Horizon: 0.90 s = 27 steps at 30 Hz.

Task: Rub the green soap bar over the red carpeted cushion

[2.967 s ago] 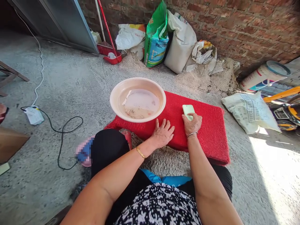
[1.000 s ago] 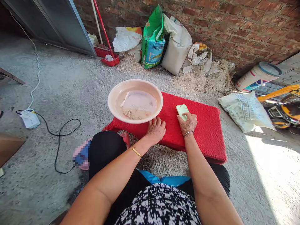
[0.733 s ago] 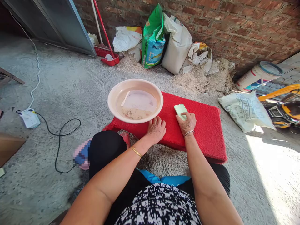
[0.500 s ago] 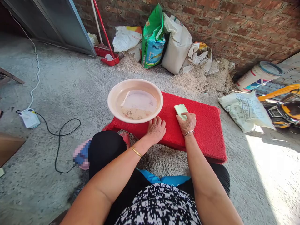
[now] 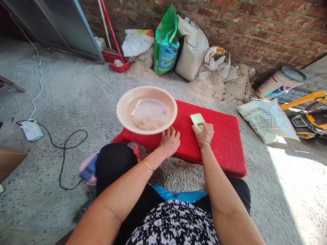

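Note:
A red fuzzy cloth (image 5: 222, 136) covers a low bench in front of me. On its far left part stands a wide cream basin (image 5: 121, 114) with cloudy water, some sediment and a pale strip in it. My left hand (image 5: 170, 140) lies on the cloth just below the basin's rim, fingers spread, holding nothing. Under my right hand (image 5: 204, 134) is a flat, pale green block with rounded corners (image 5: 196, 119). My thumb and fingers grip its near end against the cloth. What kind of thing it is, I cannot make out.
Along the brick wall stand a green sack (image 5: 166, 51), a white sack (image 5: 192, 51) and spilled grain (image 5: 214, 86). A bucket (image 5: 281, 81), a flat sack (image 5: 268, 119) and a yellow-black machine (image 5: 311, 119) are at right. A power strip (image 5: 32, 130) with cords lies left, a red dustpan (image 5: 120, 66) behind.
The view has shifted very slightly. Both hands, the basin and the pale green block keep their places.

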Motion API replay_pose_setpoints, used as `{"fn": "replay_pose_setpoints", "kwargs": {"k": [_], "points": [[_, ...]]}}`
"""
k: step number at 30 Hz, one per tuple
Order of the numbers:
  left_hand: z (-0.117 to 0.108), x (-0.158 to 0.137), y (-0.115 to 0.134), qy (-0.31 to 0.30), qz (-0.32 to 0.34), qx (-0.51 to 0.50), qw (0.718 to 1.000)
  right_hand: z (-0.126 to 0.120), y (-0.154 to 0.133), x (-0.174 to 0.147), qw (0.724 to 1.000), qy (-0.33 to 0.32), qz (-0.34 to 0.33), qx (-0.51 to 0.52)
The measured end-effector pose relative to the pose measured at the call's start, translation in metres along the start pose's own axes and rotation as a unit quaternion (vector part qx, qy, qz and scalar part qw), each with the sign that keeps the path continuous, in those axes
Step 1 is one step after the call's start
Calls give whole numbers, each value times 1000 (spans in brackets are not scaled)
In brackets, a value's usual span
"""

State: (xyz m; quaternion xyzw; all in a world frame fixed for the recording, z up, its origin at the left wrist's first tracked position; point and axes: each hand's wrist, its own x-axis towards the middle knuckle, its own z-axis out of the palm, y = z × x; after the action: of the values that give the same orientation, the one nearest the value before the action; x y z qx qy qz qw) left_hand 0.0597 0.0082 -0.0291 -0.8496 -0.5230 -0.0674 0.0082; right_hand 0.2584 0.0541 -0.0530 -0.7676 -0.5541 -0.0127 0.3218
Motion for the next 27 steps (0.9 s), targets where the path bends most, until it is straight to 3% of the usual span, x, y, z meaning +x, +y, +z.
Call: {"fn": "replay_pose_setpoints", "kwargs": {"k": [5,10,14,19,27], "points": [[0,0,0,5,2,1,1000,-1,-2,-1,997,-39,-58,34],[1,0,0,2,0,4,1000,-1,-1,0,1000,-3,8,15],[0,0,0,-1,1,2,1000,-1,-1,0,998,-31,-39,42],[-3,0,0,-15,-2,4,1000,1,2,0,1000,1,-9,22],[-3,0,1,-8,-1,6,1000,3,3,1,998,-24,-36,52]]}}
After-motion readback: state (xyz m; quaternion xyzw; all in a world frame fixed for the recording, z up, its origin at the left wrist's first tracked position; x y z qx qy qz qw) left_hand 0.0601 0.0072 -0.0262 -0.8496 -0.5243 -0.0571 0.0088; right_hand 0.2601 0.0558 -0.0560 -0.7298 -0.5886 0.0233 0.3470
